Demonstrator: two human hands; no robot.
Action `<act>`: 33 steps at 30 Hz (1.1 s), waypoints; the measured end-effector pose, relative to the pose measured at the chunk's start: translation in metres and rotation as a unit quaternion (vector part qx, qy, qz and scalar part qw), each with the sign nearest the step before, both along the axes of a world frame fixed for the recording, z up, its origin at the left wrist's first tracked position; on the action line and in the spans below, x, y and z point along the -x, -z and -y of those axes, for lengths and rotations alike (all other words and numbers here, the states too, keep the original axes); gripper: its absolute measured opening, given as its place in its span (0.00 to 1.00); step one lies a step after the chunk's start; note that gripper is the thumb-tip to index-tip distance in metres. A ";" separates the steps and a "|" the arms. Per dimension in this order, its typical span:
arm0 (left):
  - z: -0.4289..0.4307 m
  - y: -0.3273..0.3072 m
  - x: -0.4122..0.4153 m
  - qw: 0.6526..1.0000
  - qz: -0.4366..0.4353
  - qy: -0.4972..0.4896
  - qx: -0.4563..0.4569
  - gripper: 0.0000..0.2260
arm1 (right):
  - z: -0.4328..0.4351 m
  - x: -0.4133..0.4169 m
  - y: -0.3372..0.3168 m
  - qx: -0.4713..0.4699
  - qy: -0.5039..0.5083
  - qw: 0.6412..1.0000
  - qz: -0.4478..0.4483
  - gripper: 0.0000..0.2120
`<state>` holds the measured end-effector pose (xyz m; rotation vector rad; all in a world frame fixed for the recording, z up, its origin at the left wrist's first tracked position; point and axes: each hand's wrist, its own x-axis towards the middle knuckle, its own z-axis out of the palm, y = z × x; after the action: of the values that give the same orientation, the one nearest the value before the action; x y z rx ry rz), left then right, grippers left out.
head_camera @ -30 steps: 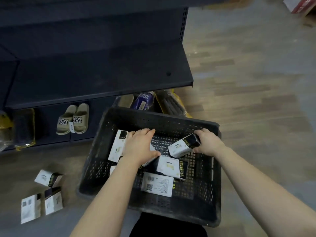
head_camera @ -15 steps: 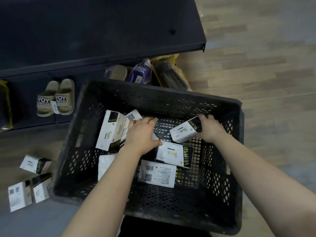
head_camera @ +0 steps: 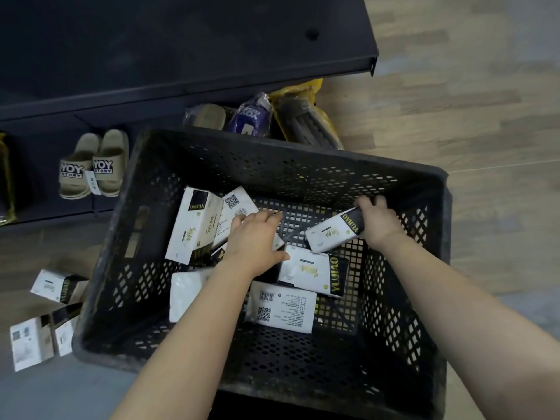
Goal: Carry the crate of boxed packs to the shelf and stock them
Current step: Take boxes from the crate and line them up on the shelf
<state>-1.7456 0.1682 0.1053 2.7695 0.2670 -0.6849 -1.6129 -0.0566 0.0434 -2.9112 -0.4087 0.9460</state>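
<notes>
The crate [head_camera: 424,177] held at least six packs [head_camera: 197,225]; the right hand [head_camera: 378,219] gripped one pack [head_camera: 333,234], the left hand [head_camera: 257,237] lay flat-fingered on others, and three floor packs [head_camera: 57,286] sat beside it

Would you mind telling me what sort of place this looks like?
Probably a shop aisle during restocking: dark display shelving, a tagged pair of slippers on its bottom tier, and a black crate holding boxed packs.

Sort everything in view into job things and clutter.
Job: crate, pack gripped by the right hand, loose packs in the crate, packs on the floor, shelf.
Lying about: tan slippers, bagged slippers behind the crate.
</notes>
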 end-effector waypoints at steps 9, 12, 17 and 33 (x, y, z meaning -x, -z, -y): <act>-0.003 -0.040 -0.007 0.999 0.035 -0.006 0.008 0.39 | -0.003 -0.007 -0.035 -0.016 -0.048 0.999 -0.013 0.12; -0.003 -0.040 -0.005 0.999 0.032 -0.010 0.009 0.38 | 0.003 -0.001 -0.029 -0.009 -0.051 0.998 -0.044 0.18; 0.001 -0.028 -0.001 1.000 0.013 -0.010 0.004 0.37 | 0.006 0.007 -0.021 -0.040 -0.026 0.995 -0.093 0.28; -0.003 0.016 -0.004 1.000 -0.008 -0.016 -0.005 0.37 | -0.006 0.009 0.031 0.109 -0.047 0.993 0.000 0.31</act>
<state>-1.7420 0.1709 0.0888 2.7637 0.3175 -0.7007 -1.6221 -0.0509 0.0128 -3.1113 -0.4736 1.0663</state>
